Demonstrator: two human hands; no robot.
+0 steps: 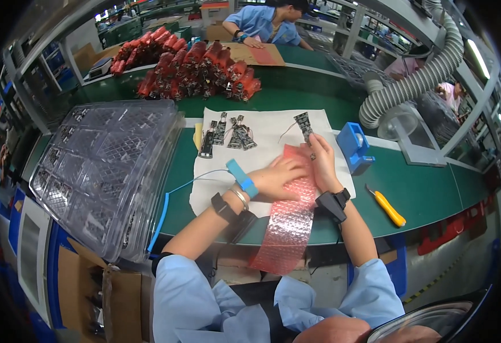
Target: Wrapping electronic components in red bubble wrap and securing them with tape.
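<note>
A strip of pink bubble wrap point(284, 231) lies across the white sheet point(273, 123) and hangs over the table's front edge. My left hand point(279, 178) rests flat on the strip with its fingers spread. Just beyond the strip's far end, my right hand point(322, 160) grips the near end of a small dark circuit board point(302, 121), from which a thin wire trails. Several similar circuit boards point(238, 134) lie at the far left of the sheet. Around my left wrist is a blue band point(242, 178) with a coiled blue cord.
Clear plastic trays point(107, 160) are stacked at left. Red-wrapped bundles point(199, 71) are heaped at the back. A blue tape dispenser point(354, 147) and yellow-handled cutter point(388, 208) sit at right, below a ribbed hose point(416, 88). Across the bench, a co-worker's hand point(254, 43) touches pink sheeting.
</note>
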